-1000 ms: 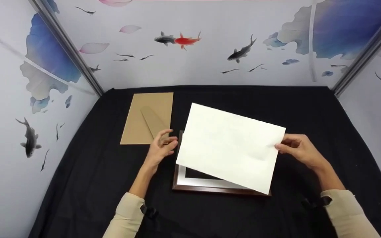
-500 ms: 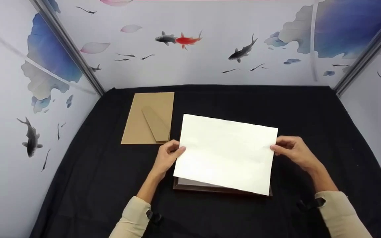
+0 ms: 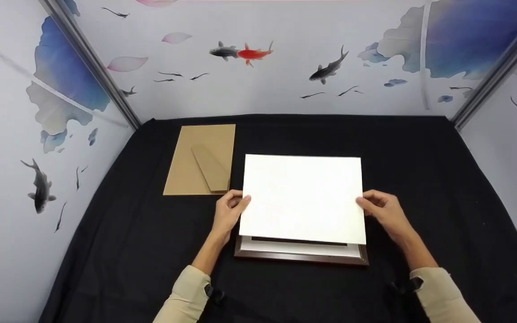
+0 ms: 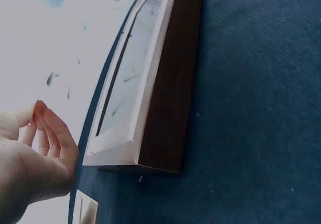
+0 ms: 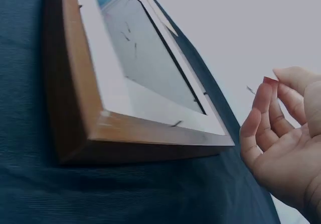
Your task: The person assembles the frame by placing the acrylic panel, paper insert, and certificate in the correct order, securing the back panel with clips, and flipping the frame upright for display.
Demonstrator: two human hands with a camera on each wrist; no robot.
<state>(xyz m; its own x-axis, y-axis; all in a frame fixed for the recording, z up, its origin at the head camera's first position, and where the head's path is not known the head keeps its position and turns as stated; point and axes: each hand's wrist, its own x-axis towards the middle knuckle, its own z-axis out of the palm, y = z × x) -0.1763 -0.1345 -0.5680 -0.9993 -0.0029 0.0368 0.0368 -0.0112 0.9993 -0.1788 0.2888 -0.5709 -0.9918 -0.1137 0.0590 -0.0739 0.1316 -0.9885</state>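
Held by its two short edges, a blank white sheet of paper [image 3: 303, 197] hangs over a brown picture frame [image 3: 303, 259]. My left hand [image 3: 228, 215] pinches the left edge between thumb and fingers. At the right edge, my right hand [image 3: 385, 214] does the same. Most of the frame is hidden under the sheet; its front side and part of a white inner border show. Both wrist views place the hands, left [image 4: 42, 158] and right [image 5: 286, 128], above the level of the frame, whose glossy pane mirrors the wall. Small dark tabs stick out along its inner edge.
A tan backing board [image 3: 207, 134] with an easel leg [image 3: 211, 172] lies behind and left of the frame. Black cloth [image 3: 303, 296] covers the table. White panels [image 3: 276, 94] with painted fish enclose the back and sides.
My left hand, free one second ago, has taken the sheet's left edge. The sheet has turned from slanted to nearly square with the frame, and my right hand has moved left with it.
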